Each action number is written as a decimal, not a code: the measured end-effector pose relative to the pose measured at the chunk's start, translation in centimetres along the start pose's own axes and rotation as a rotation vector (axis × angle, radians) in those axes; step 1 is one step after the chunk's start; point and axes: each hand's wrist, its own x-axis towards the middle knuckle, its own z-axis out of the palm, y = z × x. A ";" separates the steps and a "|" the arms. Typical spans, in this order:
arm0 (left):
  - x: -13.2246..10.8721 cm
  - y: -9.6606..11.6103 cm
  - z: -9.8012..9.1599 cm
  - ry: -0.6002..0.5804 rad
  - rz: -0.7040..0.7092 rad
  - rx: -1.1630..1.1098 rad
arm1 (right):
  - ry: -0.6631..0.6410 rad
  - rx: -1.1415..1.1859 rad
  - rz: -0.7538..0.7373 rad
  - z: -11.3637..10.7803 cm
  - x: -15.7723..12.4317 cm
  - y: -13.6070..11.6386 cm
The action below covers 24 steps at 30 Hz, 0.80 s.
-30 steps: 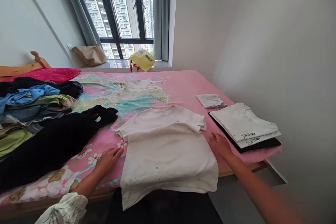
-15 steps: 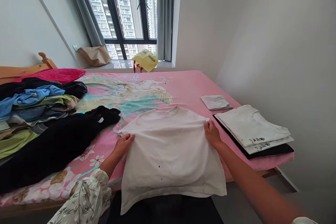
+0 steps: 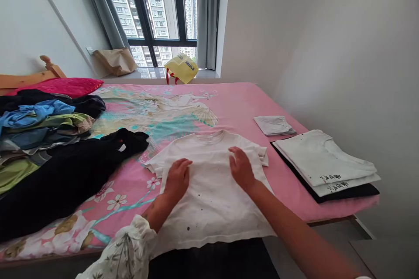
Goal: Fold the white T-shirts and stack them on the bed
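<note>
A white T-shirt (image 3: 209, 192) with several dark spots lies spread at the bed's near edge, collar away from me, its hem hanging over the edge. Over its left chest is my left hand (image 3: 177, 176), fingers stretched and holding nothing. My right hand (image 3: 241, 168) is over the right chest, fingers apart and slightly bent, also holding nothing. Whether either palm touches the cloth I cannot tell. Both sleeves of the shirt lie out to the sides, the right one partly folded.
A black garment (image 3: 75, 174) and a heap of mixed clothes (image 3: 42, 122) lie on the left. To the right are folded white shirts (image 3: 327, 157) on a black one and a small folded pale garment (image 3: 274, 125). The pink bedsheet (image 3: 235, 104) reaches the window ledge, where a yellow bag (image 3: 181, 69) sits.
Both hands have let go of the shirt's sleeve sides and moved inward over its chest. The shirt now lies flatter on the bed, and the view has shifted slightly.
</note>
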 end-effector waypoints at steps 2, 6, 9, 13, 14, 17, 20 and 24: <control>-3.8 0.7 1.9 -0.193 0.304 0.120 | -0.172 0.046 -0.339 2.0 -4.0 -3.0; -9.3 -4.0 -0.2 -0.375 0.357 0.452 | -0.512 -0.170 -0.391 1.3 -9.1 0.5; -9.7 -8.1 -5.0 -0.414 0.045 0.622 | -0.497 -0.434 0.034 -2.9 -9.0 7.6; -8.2 -4.6 -5.3 -0.271 0.000 0.682 | -0.332 -0.526 0.179 -5.4 -8.5 7.6; -8.0 -2.3 -3.9 -0.217 0.087 0.647 | -0.289 -0.486 0.081 -4.8 -8.9 5.6; -9.0 3.5 1.6 -0.183 0.349 0.508 | -0.283 -0.319 -0.218 -1.5 -11.0 -0.7; -11.7 3.1 3.7 -0.239 0.446 0.488 | -0.389 -0.294 -0.282 0.0 -13.1 -0.9; -14.9 -4.7 -1.0 -0.207 0.297 0.586 | -0.272 -0.487 0.050 -3.7 -14.9 8.0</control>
